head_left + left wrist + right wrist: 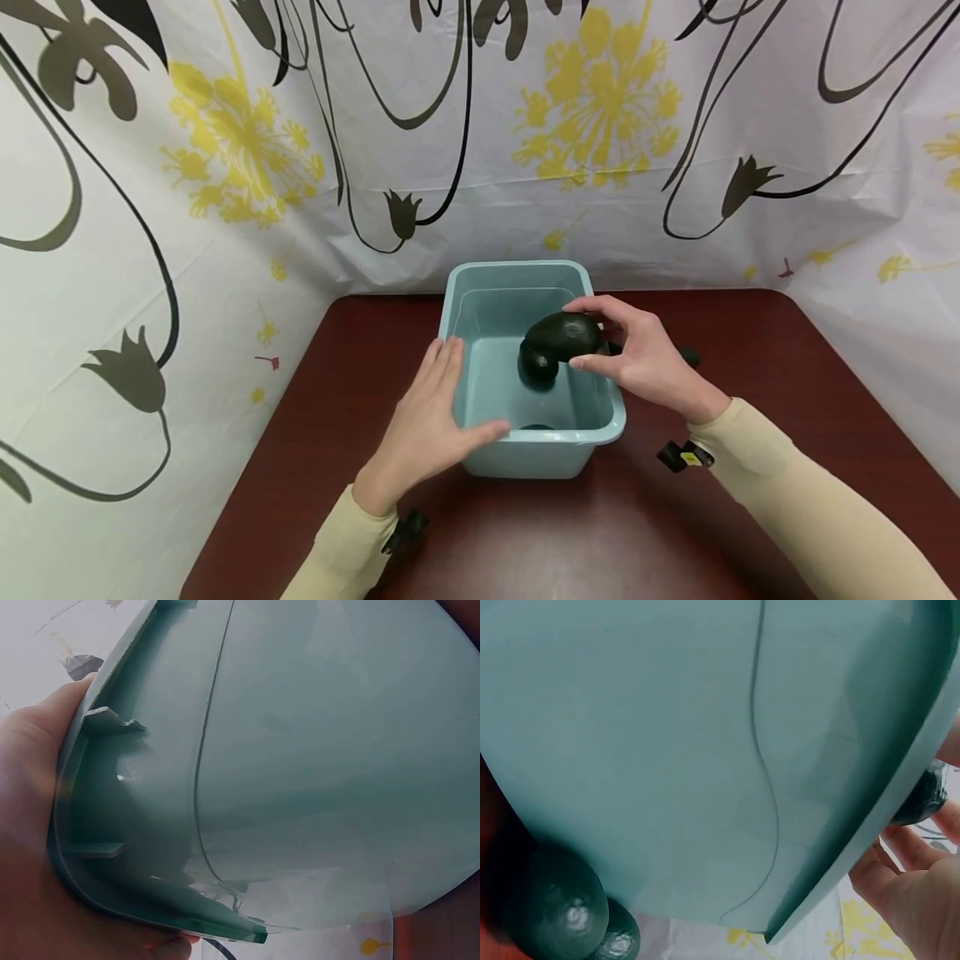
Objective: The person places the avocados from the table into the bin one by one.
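A pale blue-green plastic bin (517, 458) stands on the table. Over its right side my right hand (648, 358) holds a dark green avocado (564, 335) between thumb and fingers. Beneath that one, a second avocado (537, 367) lies inside the bin, partly covered. Close to the inner front wall a dark patch shows, mostly hidden by the rim. My left hand (420, 433) rests on the bin's front left corner, fingers straight along the left rim and thumb across the front rim. The right wrist view shows the held avocado (926, 796) past the rim.
Outside the bin, on its right, two avocados, a nearer one (559, 904) and one behind it (619, 934), sit on the dark red-brown table (360, 383). A white flower-patterned sheet (495, 150) hangs behind the table and along its sides.
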Demonstrator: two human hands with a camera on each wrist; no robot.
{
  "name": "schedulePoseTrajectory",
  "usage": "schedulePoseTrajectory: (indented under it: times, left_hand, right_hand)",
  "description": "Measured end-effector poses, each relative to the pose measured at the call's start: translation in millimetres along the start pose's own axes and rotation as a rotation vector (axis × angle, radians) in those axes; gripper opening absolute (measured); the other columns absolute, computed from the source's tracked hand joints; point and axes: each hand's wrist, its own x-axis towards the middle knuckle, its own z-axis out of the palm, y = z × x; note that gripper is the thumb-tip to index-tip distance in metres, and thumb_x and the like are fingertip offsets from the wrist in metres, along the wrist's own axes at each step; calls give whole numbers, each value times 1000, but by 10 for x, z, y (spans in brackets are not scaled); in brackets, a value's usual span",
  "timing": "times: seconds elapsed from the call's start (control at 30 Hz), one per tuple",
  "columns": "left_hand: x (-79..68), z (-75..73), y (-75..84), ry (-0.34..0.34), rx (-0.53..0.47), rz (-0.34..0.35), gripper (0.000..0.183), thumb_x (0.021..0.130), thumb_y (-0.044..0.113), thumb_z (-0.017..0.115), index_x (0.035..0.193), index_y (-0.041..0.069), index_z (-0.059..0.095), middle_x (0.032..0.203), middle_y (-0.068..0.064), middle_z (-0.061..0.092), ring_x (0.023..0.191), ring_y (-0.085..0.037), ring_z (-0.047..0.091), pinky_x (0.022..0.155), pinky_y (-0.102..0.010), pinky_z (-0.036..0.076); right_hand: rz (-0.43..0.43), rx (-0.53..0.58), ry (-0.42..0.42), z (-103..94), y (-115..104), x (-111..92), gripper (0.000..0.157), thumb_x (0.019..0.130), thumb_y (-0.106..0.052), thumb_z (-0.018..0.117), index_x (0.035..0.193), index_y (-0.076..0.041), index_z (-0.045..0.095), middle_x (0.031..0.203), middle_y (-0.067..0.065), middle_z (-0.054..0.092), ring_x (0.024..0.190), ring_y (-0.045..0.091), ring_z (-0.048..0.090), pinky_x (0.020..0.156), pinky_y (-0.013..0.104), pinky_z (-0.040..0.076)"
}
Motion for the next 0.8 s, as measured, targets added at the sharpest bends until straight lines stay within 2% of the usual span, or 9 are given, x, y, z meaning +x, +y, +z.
schedulePoseTrajectory:
  times: [0.17,0.37,0.57,0.8]
  left_hand:
    - [3,-1,-3,-8,3,7,118,79,86,52,162,10,16,168,1,8,154,-22,3,115,-51,30]
    - [8,4,-1,-4,5,15,118,80,85,53,162,9,16,168,0,8,154,-22,3,115,-51,29]
    - [6,-8,11,-5,3,12,118,80,85,53,162,9,16,168,0,8,154,-22,3,115,-51,29]
    - [-2,-14,14,-7,-1,7,118,79,85,53,161,9,17,168,0,9,154,-22,3,115,-51,29]
  right_hand:
    - [-25,-35,-34,36,-118,42,61,80,-4,85,135,-11,59,132,1,58,105,13,59,81,39,56]
    - [-5,-45,-44,59,-95,122,60,81,-6,85,135,-13,60,133,0,58,110,14,57,85,43,55]
    - [50,-18,-54,84,65,195,61,82,-13,86,136,-18,59,135,-3,56,117,20,55,93,46,53]
    - [40,-22,-55,107,337,248,62,82,-27,86,136,-34,58,134,-13,54,116,12,56,93,42,53]
